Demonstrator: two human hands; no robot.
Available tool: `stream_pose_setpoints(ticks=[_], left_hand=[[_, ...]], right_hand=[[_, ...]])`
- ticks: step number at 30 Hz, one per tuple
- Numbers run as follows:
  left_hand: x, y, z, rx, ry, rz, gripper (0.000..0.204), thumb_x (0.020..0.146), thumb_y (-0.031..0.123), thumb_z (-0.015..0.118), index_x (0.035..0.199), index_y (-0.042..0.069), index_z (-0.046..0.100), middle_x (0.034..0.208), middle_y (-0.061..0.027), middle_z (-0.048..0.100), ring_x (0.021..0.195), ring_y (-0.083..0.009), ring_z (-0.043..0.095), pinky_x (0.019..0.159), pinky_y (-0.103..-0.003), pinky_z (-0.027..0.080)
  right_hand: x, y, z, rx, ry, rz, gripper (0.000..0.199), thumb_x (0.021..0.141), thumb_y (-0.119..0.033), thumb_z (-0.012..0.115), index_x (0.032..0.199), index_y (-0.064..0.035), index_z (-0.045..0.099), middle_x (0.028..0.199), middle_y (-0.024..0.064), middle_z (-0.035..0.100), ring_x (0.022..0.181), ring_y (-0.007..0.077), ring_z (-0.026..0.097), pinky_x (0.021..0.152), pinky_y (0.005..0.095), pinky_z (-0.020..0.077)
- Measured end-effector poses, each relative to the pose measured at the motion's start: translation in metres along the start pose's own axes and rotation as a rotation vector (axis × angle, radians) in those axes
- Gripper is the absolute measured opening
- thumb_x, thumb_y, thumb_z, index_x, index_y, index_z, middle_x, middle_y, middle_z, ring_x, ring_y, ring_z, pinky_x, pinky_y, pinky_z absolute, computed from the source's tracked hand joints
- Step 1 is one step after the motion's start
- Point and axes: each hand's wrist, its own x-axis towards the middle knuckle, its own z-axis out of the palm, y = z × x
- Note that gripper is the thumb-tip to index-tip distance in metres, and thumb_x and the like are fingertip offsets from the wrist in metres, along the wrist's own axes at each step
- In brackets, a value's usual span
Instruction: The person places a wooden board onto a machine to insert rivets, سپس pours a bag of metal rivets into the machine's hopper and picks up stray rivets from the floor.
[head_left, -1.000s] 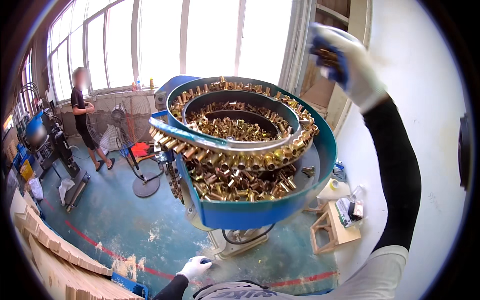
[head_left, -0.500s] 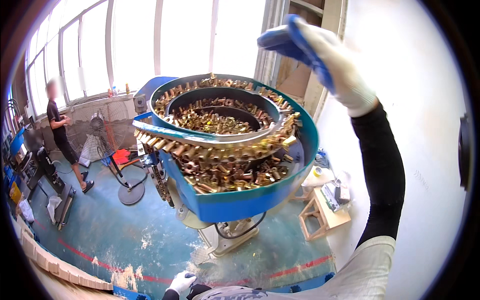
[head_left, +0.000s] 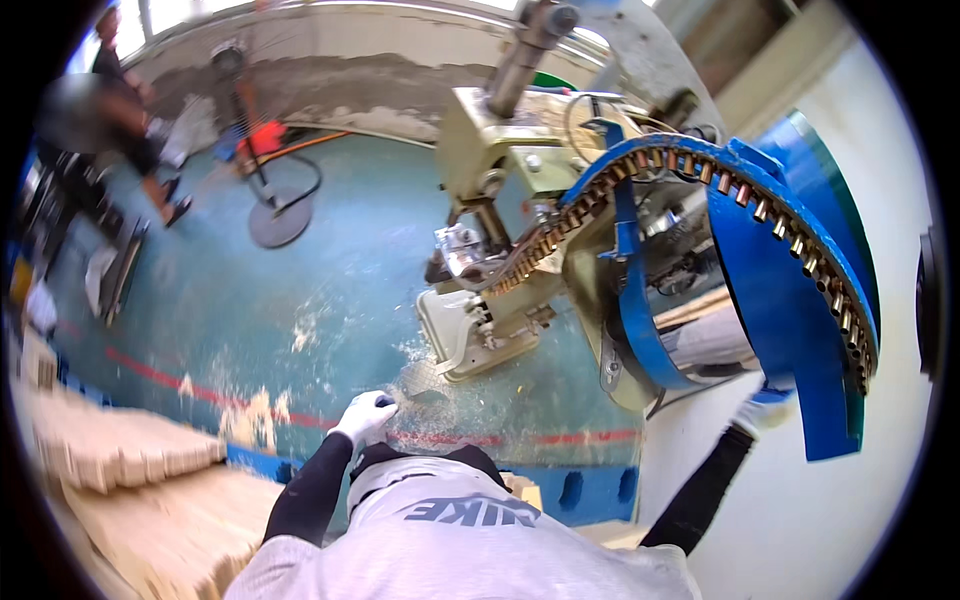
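Note:
My left hand (head_left: 367,415), in a white glove with a blue palm, is held in front of my waist with its fingers curled together. Whether anything is inside them is hidden. To the right, my right hand (head_left: 768,410), gloved alike, is beside the lower side of the blue feeder bowl (head_left: 765,290). Blur and the bowl's edge hide its fingers. Along the bowl's outer track a row of brass-coloured metal sleeves (head_left: 760,210) runs down a curved chute to the beige machine (head_left: 515,155).
Pale wooden boards (head_left: 130,430) are stacked at the lower left. A round fan base (head_left: 281,217) stands on the green floor, with a red line (head_left: 480,440) nearer me. A person (head_left: 130,110) stands at the far left. A white wall (head_left: 820,520) rises at the right.
The view has tilted down and shifted, so the bowl now sits at the right. My right hand has dropped from above the bowl to beside its lower side. My left hand stays curled.

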Motion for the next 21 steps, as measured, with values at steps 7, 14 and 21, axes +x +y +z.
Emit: stream_pose_setpoints(ticks=[7,14,21], left_hand=[[0.038,0.067,-0.066,-0.068,0.084,0.293,0.030,0.089,0.025,0.069,0.104,-0.001,0.071,0.094,-0.0152,0.074,0.087,-0.0237,0.070,0.081,-0.035,0.054],[0.073,0.155,-0.093,-0.548,0.161,0.454,0.022,0.096,0.013,0.065,0.109,-0.004,0.068,0.091,-0.0059,0.071,0.081,-0.0102,0.063,0.075,-0.027,0.052],[0.116,0.217,-0.143,-0.833,0.341,0.669,0.023,0.104,0.013,0.056,0.116,-0.005,0.065,0.102,-0.0059,0.070,0.088,-0.0105,0.065,0.079,-0.026,0.054]], right_hand=[[-0.237,-0.009,0.013,-0.036,0.217,0.443,0.034,0.104,-0.034,0.052,0.090,-0.0053,0.063,0.080,0.0004,0.055,0.071,0.0116,0.050,0.065,0.0277,0.0408],[-0.319,0.007,0.023,0.066,-0.117,0.696,0.026,0.106,-0.027,0.051,0.091,-0.0078,0.061,0.076,0.0019,0.062,0.067,0.0130,0.058,0.061,0.0279,0.0454],[-0.356,0.056,0.025,-0.049,-0.413,0.731,0.029,0.105,-0.025,0.053,0.095,-0.0013,0.066,0.083,0.0060,0.068,0.070,0.0154,0.065,0.066,0.0297,0.0552]])
